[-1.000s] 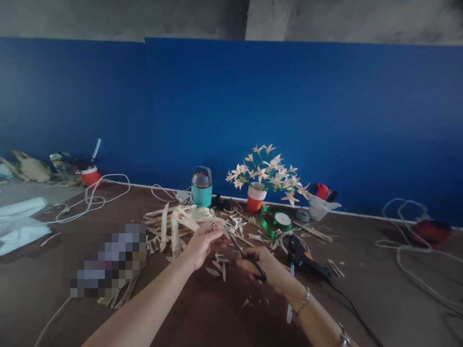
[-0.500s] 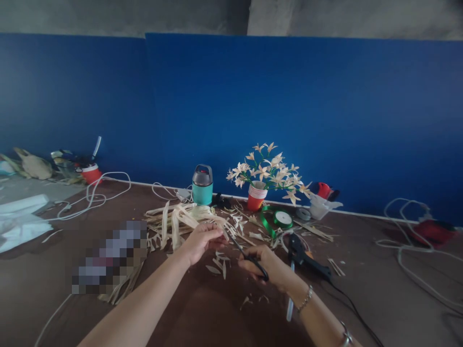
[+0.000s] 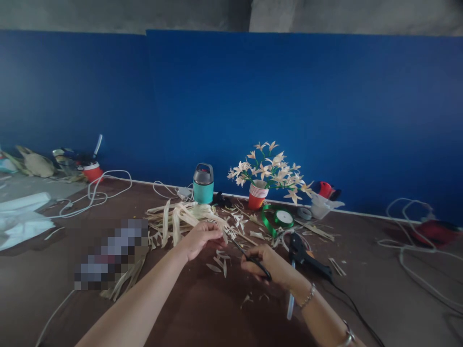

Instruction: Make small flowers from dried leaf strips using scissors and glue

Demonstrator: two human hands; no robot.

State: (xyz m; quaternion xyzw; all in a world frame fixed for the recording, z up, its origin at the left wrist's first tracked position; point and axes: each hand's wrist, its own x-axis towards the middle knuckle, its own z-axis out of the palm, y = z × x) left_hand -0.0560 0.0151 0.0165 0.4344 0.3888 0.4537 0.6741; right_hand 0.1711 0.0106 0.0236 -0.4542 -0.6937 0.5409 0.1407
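Observation:
My left hand [image 3: 205,239] pinches a small pale piece of dried husk [image 3: 224,237] between thumb and fingers. Black-handled scissors [image 3: 257,264] are gripped in my right hand [image 3: 265,264], with the blades pointing up and left toward the piece. Whether the blades touch it I cannot tell. Several cut petal-shaped pieces [image 3: 220,263] lie on the brown table just below my hands. Behind my left hand is a heap of pale husk strips [image 3: 177,217]. A black glue gun [image 3: 307,258] with a clear glue stick rests right of my right hand.
Husk flowers [image 3: 277,168] stand in stacked red paper cups [image 3: 257,196] near the blue wall. Around them are a teal lidded container [image 3: 203,185], a green ribbon spool [image 3: 283,218] and a white plastic tub [image 3: 323,206]. White cables [image 3: 401,246] trail at right; a pixelated object [image 3: 110,255] lies left.
My right hand and the scissors have shifted slightly right, away from my left hand. The left hand keeps its pinch. The whole view has moved a little.

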